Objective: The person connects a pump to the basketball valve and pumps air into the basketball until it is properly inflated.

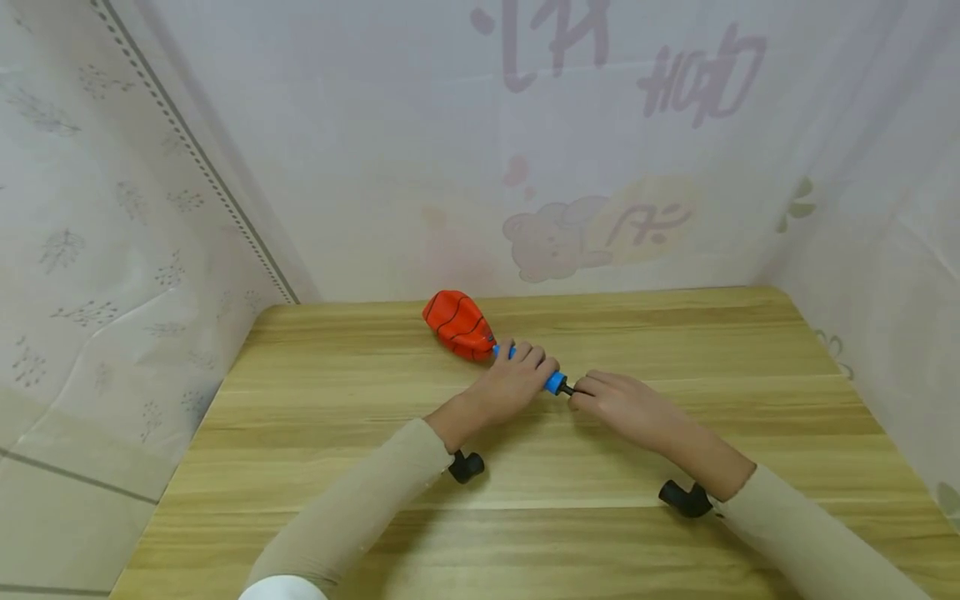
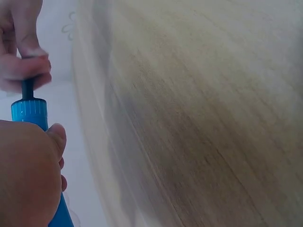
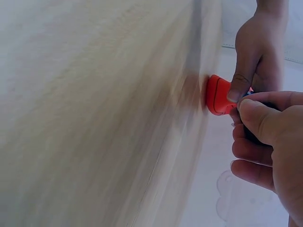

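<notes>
A blue hand pump (image 1: pixel 556 382) lies slantwise above the table, joined at its far end to a limp, creased red ball (image 1: pixel 456 325) with black lines. My left hand (image 1: pixel 512 388) wraps round the pump's barrel. At the near end my right hand (image 1: pixel 626 408) grips the black handle, which is mostly hidden by the fingers. In the left wrist view a short dark rod (image 2: pixel 28 89) shows between the ribbed blue cap (image 2: pixel 29 110) and the right hand (image 2: pixel 21 52). The right wrist view shows the red ball (image 3: pixel 219 97) behind both hands, partly covered.
The wood-grain table (image 1: pixel 360 483) extends around both arms. Pale printed sheets hang behind it (image 1: pixel 375 167) and along the sides. Black curved pieces (image 1: pixel 467 467) stick out by each wrist, near the beige sleeves (image 1: pixel 360 508).
</notes>
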`<state>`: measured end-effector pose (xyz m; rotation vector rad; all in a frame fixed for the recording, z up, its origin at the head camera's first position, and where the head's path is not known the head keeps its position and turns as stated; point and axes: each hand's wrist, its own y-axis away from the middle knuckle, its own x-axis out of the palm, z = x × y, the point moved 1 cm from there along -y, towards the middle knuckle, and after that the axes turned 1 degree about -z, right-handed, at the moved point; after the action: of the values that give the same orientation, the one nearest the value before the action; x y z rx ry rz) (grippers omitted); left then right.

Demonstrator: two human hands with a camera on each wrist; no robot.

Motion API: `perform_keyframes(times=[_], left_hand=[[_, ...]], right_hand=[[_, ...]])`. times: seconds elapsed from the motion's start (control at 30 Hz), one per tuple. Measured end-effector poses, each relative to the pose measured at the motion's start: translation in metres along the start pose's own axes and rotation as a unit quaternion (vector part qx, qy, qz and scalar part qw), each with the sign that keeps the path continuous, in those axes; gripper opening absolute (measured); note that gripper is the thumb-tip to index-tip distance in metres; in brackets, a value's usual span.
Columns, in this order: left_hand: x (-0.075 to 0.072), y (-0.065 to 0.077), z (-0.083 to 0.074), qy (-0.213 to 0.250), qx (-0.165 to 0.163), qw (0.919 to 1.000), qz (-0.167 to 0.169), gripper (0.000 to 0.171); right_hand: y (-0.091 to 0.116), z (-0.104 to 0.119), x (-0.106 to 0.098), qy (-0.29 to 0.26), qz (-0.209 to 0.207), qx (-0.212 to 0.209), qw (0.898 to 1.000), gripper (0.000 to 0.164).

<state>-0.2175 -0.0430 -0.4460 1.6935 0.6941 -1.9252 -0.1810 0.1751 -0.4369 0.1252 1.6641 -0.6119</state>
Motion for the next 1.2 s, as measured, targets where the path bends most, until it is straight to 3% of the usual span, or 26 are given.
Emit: perform_keyframes(times=[0.2,0.43,0.53,0.57,0.6,0.77,1.03,1.17,1.2], left_hand=[[-0.003,0.003,0.003,0.03,0.006,0.9995,-0.001,0.021],[-0.006,0.009,0.013,0.047,0.016,0.9988,-0.005,0.021],[-0.006,0.011,0.014,0.047,0.021,0.9986,-0.008,0.021],[-0.005,0.011,0.014,0.046,0.022,0.9987,-0.009,0.022],[-0.005,0.011,0.014,0.045,0.023,0.9987,-0.011,0.022],[-0.003,0.011,0.014,0.046,0.023,0.9986,-0.012,0.022],[-0.005,0.011,0.012,0.031,0.021,0.9993,-0.009,0.022],[-0.006,0.009,0.01,0.023,0.02,0.9995,-0.009,0.021],[-0.006,0.008,0.009,0.023,0.019,0.9995,-0.008,0.021]], right_hand=[[-0.007,0.0,0.003,0.005,-0.013,-0.006,1.0,0.022],[0.011,0.006,-0.005,0.009,-0.017,-0.025,0.999,0.027],[0.024,0.01,-0.011,0.008,-0.021,-0.029,0.999,0.021],[0.028,0.011,-0.013,0.01,-0.025,-0.03,0.999,0.01],[0.031,0.012,-0.015,0.012,-0.027,-0.03,0.999,0.009],[0.048,0.018,-0.025,0.018,-0.035,-0.027,0.999,0.058],[0.059,0.022,-0.032,0.012,-0.055,-0.029,0.998,0.051],[0.053,0.019,-0.029,0.008,-0.036,-0.025,0.999,0.01],[0.05,0.017,-0.027,0.007,-0.032,-0.024,0.999,0.01]])
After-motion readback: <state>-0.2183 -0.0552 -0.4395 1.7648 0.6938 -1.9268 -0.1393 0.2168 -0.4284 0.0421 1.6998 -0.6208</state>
